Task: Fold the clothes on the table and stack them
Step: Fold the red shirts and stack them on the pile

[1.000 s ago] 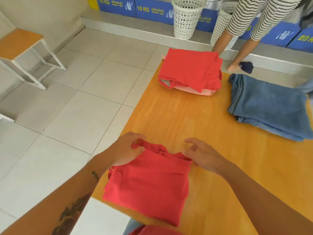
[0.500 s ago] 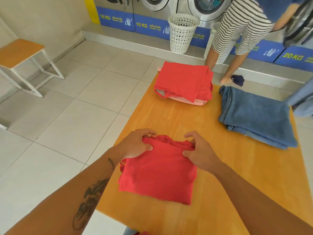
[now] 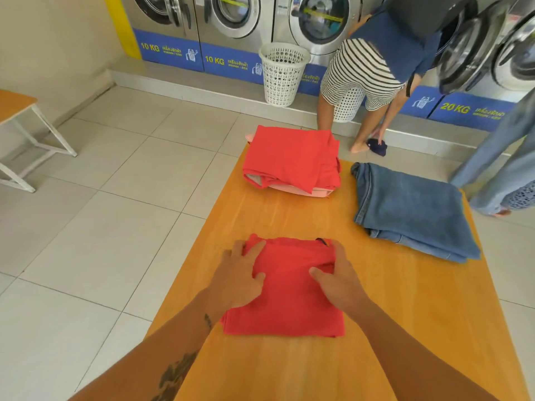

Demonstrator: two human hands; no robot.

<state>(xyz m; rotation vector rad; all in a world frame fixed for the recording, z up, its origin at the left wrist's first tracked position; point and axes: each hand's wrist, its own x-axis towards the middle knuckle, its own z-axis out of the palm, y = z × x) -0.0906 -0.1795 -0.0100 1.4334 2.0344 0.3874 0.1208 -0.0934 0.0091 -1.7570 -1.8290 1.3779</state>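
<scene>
A folded red garment lies on the orange wooden table, near its front left. My left hand rests on the garment's left side, fingers over its far left corner. My right hand grips the right side, thumb on top and fingers curled around the far right edge, where the cloth bunches. Farther back sits a stack of folded clothes, red on top with pale pink beneath. Folded blue jeans lie to its right.
Past the table's far end a person in striped shorts bends down by the washing machines. A white laundry basket stands there. Another person's denim legs are at the right edge. A small bench stands far left.
Both hands have carried the folded red garment away from the table's near edge. They shifted from its far edge to its two sides. The camera tilted up.
</scene>
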